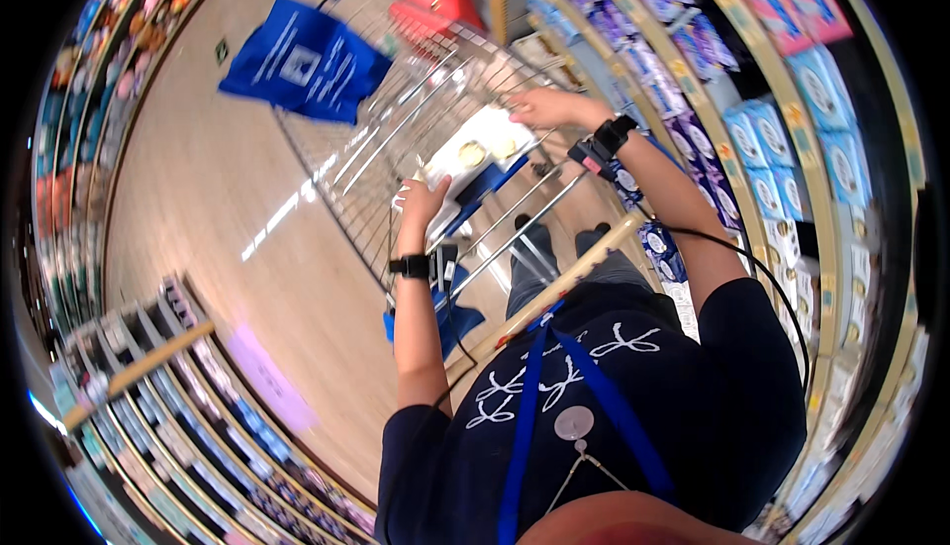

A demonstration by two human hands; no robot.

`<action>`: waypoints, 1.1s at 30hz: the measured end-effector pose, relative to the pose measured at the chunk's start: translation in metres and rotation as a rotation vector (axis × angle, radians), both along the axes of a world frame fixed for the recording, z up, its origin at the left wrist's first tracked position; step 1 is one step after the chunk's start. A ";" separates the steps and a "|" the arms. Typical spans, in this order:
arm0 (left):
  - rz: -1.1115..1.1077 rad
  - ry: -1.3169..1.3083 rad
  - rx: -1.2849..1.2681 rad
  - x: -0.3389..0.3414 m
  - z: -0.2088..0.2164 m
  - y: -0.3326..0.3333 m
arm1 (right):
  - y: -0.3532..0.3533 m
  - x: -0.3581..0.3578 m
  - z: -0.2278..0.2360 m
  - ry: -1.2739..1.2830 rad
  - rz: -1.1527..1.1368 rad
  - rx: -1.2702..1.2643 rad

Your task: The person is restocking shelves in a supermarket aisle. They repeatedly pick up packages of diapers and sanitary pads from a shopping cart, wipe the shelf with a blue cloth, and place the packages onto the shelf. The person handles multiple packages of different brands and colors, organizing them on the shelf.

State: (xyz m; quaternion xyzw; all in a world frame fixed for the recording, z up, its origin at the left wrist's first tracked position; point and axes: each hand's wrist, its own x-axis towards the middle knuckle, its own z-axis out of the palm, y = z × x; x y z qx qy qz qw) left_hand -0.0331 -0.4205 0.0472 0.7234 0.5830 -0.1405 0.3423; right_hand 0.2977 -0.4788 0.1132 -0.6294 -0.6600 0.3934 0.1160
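Note:
A white package (pixel 473 147) with yellowish round pictures on it is between my two hands, over the wire basket of a shopping cart (pixel 341 184). My left hand (pixel 423 202) closes on its left end, thumb and fingers curled. At its far right end, my right hand (pixel 556 108) grips the edge; part of those fingers is hidden or blurred. Below the package, a blue part (pixel 487 189) of the cart shows. A blue bag (pixel 309 58) with white print hangs over the cart's far left corner.
Shelves of purple, blue and pink packs (pixel 762 134) rise close on my right. A red plastic seat (pixel 440 0) stands beyond the cart. The cart's handle bar (pixel 564 283) crosses before my body. Lower left is another shelf unit (pixel 188 387); wood-look floor (pixel 188 179) lies between.

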 end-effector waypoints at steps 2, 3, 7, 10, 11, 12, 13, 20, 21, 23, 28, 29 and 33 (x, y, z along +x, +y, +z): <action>-0.154 -0.286 0.102 0.047 0.053 -0.012 | -0.039 0.007 0.063 0.064 -0.063 0.070; -0.213 -0.411 0.128 0.077 0.092 -0.028 | -0.064 0.010 0.091 0.063 -0.135 0.124; -0.536 -0.900 0.160 0.193 0.198 -0.100 | -0.188 0.036 0.166 0.062 -0.422 0.530; -0.810 -1.074 0.131 0.266 0.248 -0.169 | -0.299 0.061 0.196 -0.050 -0.730 0.682; -0.881 -1.116 0.127 0.288 0.258 -0.193 | -0.333 0.070 0.203 -0.097 -0.815 0.730; -0.958 -1.154 0.121 0.310 0.267 -0.221 | -0.368 0.077 0.212 -0.136 -0.947 0.714; -1.046 -1.193 0.113 0.332 0.278 -0.249 | -0.406 0.081 0.217 -0.207 -1.047 0.784; -1.385 -1.532 0.357 0.466 0.303 -0.437 | -0.599 0.125 0.216 -0.745 -1.482 0.990; -1.381 -1.549 0.440 0.484 0.305 -0.454 | -0.615 0.132 0.217 -0.843 -1.493 1.001; -1.366 -1.572 0.589 0.519 0.303 -0.483 | -0.647 0.146 0.215 -1.033 -1.513 0.994; -1.351 -1.471 0.948 0.576 0.299 -0.506 | -0.684 0.189 0.207 -1.254 -1.562 0.767; -1.371 -1.444 0.960 0.584 0.296 -0.507 | -0.688 0.200 0.207 -1.320 -1.558 0.735; -1.399 -1.338 1.134 0.606 0.284 -0.507 | -0.693 0.221 0.209 -1.427 -1.508 0.621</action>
